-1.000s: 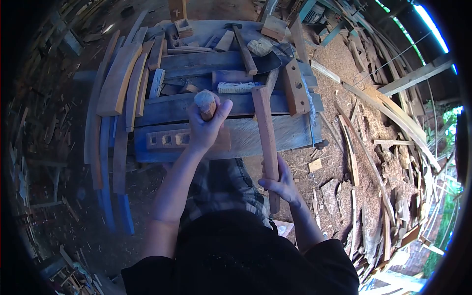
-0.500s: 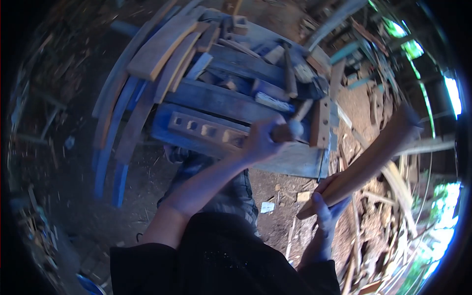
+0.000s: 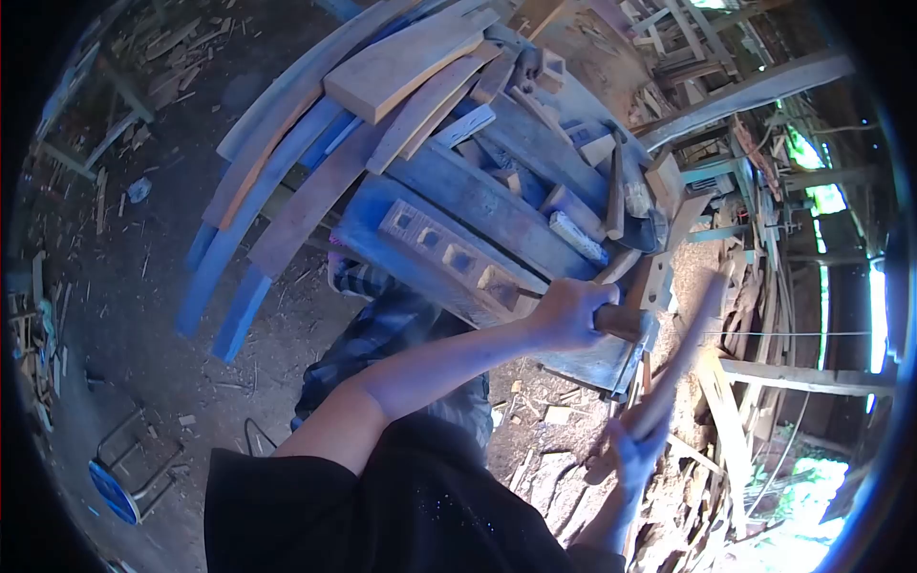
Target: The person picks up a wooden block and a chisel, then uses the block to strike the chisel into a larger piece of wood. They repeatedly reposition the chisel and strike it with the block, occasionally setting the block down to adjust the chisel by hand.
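Observation:
My left hand [image 3: 570, 315] is closed around a chisel [image 3: 621, 323], its wooden handle end sticking out to the right of the fist. The thin blade reaches left toward the nearest of several square holes in a wooden beam [image 3: 477, 269]; whether the tip touches wood I cannot make out. Lower right, my right hand [image 3: 638, 451] grips a wooden club-like mallet [image 3: 676, 374], smeared by motion. Its head points up and stands apart from the chisel handle. The beam lies along the near side of a low workbench [image 3: 478, 196], by my legs.
Long curved boards [image 3: 315, 205] overhang the bench's left side. A hammer [image 3: 616, 186] and wood offcuts lie on its far right part. Wood scraps and shavings [image 3: 564, 430] cover the ground at right. A blue-seated metal stool [image 3: 119, 492] is at lower left.
The view has shifted, so bench and beam sit farther right or lower. The mallet has swung more upright and nearer the chisel. The chisel leans more sideways, its blade now showing.

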